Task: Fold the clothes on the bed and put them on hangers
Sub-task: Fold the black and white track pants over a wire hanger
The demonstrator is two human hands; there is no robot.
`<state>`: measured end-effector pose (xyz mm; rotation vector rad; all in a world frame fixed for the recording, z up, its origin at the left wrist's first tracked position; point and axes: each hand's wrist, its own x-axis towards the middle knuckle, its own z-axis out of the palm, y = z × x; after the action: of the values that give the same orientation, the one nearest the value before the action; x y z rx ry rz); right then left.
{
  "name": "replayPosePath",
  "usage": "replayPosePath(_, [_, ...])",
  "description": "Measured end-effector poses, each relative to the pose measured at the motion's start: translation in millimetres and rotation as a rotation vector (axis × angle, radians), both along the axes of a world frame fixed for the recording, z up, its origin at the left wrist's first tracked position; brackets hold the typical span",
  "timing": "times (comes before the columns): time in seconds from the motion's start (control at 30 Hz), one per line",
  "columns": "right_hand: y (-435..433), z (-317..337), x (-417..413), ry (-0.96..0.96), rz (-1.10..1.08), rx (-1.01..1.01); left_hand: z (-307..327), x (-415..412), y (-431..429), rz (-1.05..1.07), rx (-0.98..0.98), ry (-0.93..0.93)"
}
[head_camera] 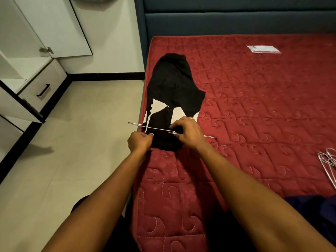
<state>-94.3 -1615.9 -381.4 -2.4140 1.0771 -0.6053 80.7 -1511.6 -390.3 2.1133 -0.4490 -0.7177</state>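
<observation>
A black garment with white panels (172, 91) lies lengthwise along the left edge of the red quilted mattress (254, 106). A thin metal hanger (145, 126) lies across the garment's near end, its left tip jutting past the bed edge. My left hand (140, 141) pinches the near edge of the black fabric at the bed's left side. My right hand (189, 132) is curled over the hanger's middle and the fabric beneath it, hiding that part of the wire.
Several spare metal hangers (327, 162) lie at the right edge of the bed. A dark blue cloth (312, 208) sits at lower right. A white label (263, 49) is on the mattress near the blue headboard (236, 20). An open white wardrobe with a drawer (41, 88) stands left across the tiled floor.
</observation>
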Motion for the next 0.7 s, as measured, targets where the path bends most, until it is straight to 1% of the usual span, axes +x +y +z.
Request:
replayPosePath(0.03, [4.6, -5.2, -1.2, -0.049, -0.109, -0.044, -0.5, -3.1, -0.1, -0.055, 0.043, -0.130])
replayPosePath(0.1, [14.3, -10.6, -5.0, -0.179, -0.303, -0.050, 2.8, -10.6, -1.3, -0.132, 0.070, -0.219])
replayPosePath(0.17, [22.8, -12.1, -7.7, -0.239, -0.348, 0.028, 4.8, -13.2, -2.8, -0.146, 0.102, -0.209])
replayPosePath(0.27, [37.8, -17.0, -10.5, -0.151, -0.357, 0.122, 3.6, -12.1, 0.1, -0.132, 0.104, -0.180])
replayPosePath(0.33, [47.8, -21.1, -11.4, -0.122, -0.467, 0.173, 3.0, -10.8, 6.1, -0.144, 0.107, -0.145])
replayPosePath(0.4, [56.3, -27.2, -9.1, -0.112, -0.567, 0.277, 4.9, -10.3, 14.0, -0.151, 0.105, -0.086])
replayPosePath(0.47, [62.8, -31.4, -5.5, -0.132, -0.580, 0.389, 7.2, -10.2, 20.3, -0.182, 0.110, -0.060])
replayPosePath(0.57, [70.4, -33.0, -4.8, -0.212, -0.503, 0.519, 13.9, -14.6, 31.2, -0.225, 0.133, -0.060])
replayPosePath(0.67, [79.3, -37.9, -11.1, -0.213, -0.492, 0.554, 22.8, -18.5, 43.3, -0.288, 0.171, -0.030])
replayPosePath(0.7, [79.5, -44.0, -13.0, -0.246, -0.511, 0.567, 24.7, -20.1, 48.3, -0.305, 0.170, -0.006])
